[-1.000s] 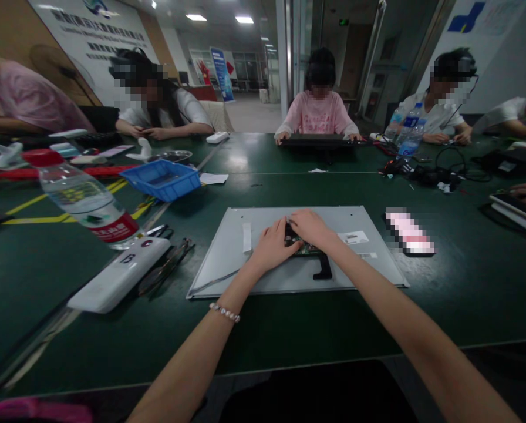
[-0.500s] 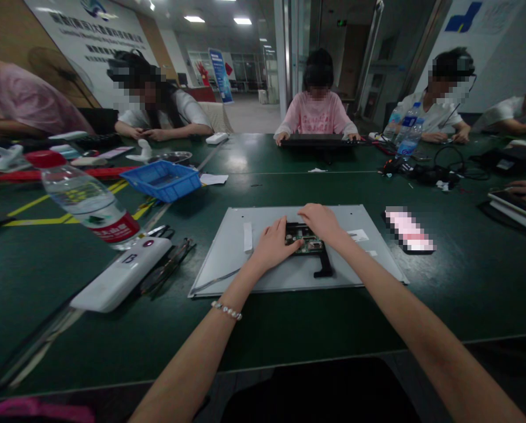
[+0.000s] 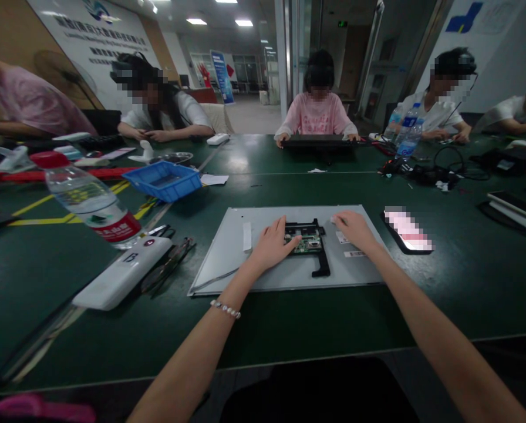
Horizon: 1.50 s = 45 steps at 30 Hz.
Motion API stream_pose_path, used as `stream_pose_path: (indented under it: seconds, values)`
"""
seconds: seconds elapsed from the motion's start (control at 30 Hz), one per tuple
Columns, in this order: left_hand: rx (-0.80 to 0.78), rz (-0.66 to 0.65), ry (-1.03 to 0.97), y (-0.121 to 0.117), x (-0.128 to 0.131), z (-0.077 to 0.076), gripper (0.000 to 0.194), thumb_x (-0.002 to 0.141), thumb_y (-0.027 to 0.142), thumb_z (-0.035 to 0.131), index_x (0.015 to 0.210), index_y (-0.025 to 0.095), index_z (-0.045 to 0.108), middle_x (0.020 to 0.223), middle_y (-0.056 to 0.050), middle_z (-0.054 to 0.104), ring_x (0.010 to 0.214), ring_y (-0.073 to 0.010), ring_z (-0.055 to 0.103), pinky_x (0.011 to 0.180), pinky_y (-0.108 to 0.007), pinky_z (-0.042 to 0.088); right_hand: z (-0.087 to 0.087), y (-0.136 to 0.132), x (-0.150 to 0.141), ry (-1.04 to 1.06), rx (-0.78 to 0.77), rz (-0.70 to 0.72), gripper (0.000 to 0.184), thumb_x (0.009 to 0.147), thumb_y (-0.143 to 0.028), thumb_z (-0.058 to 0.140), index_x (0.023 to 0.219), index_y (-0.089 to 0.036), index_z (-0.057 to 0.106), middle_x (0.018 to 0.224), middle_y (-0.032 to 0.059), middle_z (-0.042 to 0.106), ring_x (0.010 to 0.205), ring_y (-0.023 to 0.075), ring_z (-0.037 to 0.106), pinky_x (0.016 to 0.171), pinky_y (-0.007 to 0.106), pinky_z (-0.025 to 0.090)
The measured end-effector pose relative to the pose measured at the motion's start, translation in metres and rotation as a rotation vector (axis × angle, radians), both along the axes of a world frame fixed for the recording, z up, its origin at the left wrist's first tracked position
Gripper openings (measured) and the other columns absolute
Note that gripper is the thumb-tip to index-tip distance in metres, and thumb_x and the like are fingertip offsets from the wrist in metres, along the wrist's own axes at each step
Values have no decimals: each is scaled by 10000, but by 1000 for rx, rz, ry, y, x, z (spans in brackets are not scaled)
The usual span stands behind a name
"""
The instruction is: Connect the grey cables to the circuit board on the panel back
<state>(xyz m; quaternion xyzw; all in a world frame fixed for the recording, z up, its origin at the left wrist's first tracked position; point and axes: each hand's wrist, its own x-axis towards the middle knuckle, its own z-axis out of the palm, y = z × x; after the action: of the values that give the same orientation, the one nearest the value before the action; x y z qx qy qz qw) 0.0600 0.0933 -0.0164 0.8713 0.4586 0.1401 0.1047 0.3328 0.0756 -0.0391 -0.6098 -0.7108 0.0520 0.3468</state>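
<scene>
A flat grey panel (image 3: pixel 219 252) lies on the green table before me. On its middle sits a black bracket (image 3: pixel 322 261) with a green circuit board (image 3: pixel 306 244) inside it. My left hand (image 3: pixel 272 242) rests over the bracket's left end, fingers stretched and thumb spread onto the board. To the right of the bracket, my right hand (image 3: pixel 355 229) is closed in a pinch above the panel. Something small and pale shows at its fingertips, too small to name. White labels (image 3: pixel 354 254) are stuck on the panel near that hand.
A phone (image 3: pixel 408 230) lies right of the panel. On the left are a white power bank (image 3: pixel 124 273), eyeglasses (image 3: pixel 168 267), a leaning water bottle (image 3: pixel 93 202) and a blue tray (image 3: pixel 162 181). Several people sit around the table; one holds a dark panel (image 3: pixel 318 143) across from me.
My right hand has moved right, off the bracket's upper edge, to above the panel's right part. That uncovers the bracket's right end. My left hand has stayed in place.
</scene>
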Motion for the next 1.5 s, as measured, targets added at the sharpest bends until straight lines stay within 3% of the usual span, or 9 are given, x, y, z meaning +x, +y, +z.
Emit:
stream_pose_path:
  seconds: [0.17,0.27,0.43,0.6,0.7,0.9,1.1,1.33,1.5]
  values:
    - [116,-97,-65,0,-6,18,674,938,552,290,1481,207,90,1530,-125,203,1397,-275,213,1111,-489,197,-4,1,1,225,98,-109,375,910,-301,358,934,-135,694,994,117,687,949,216,609,839,317,441]
    - [192,-135,-139,7,-9,32,632,953,498,289,1476,190,111,1526,-121,202,1402,-234,197,1127,-419,204,-6,0,1,259,76,-145,376,899,-296,355,897,-133,695,976,119,688,941,215,608,849,316,435]
    - [125,-221,-53,20,-13,46,651,933,498,348,1466,175,159,1522,-128,210,1394,-262,217,1131,-418,203,-8,1,1,220,14,-130,341,894,-277,368,892,-162,690,982,100,691,971,213,598,872,330,430]
    - [-112,-245,-66,21,-14,35,780,888,574,400,1485,202,63,1556,-104,108,1417,-260,157,1145,-409,197,-14,5,2,254,28,-107,289,844,-297,488,1001,-146,678,1038,115,670,968,215,601,876,346,448]
    - [-183,-253,-124,16,-11,24,891,832,602,489,1485,184,50,1553,-121,106,1416,-265,164,1153,-406,194,-15,4,4,244,43,-104,364,787,-299,582,1113,-148,638,1127,127,631,1023,224,581,893,359,449]
    - [-96,-249,-137,9,-15,20,999,757,594,598,1486,172,61,1557,-136,65,1416,-298,148,1143,-433,225,-14,3,4,159,33,-82,328,753,-243,618,1065,-149,656,1089,107,642,996,215,586,905,351,439]
    - [-97,-236,-141,17,-27,17,968,751,567,613,1487,176,120,1505,-154,266,1354,-314,322,1110,-466,298,-7,-2,-3,116,29,-69,195,801,-145,531,892,-167,702,989,72,696,958,190,610,911,322,433]
    - [-89,-242,-132,19,-29,11,960,755,576,591,1491,176,122,1476,-164,325,1324,-336,365,1081,-499,316,-2,-2,-5,20,-48,-130,254,830,-137,493,929,-202,718,1019,57,707,974,197,621,909,330,438]
    - [-82,-243,-96,21,-29,9,969,754,603,568,1482,132,134,1476,-185,316,1334,-332,345,1090,-475,291,9,4,-12,-40,33,-95,243,849,-165,497,942,-173,721,1152,77,656,1074,204,579,980,343,395]
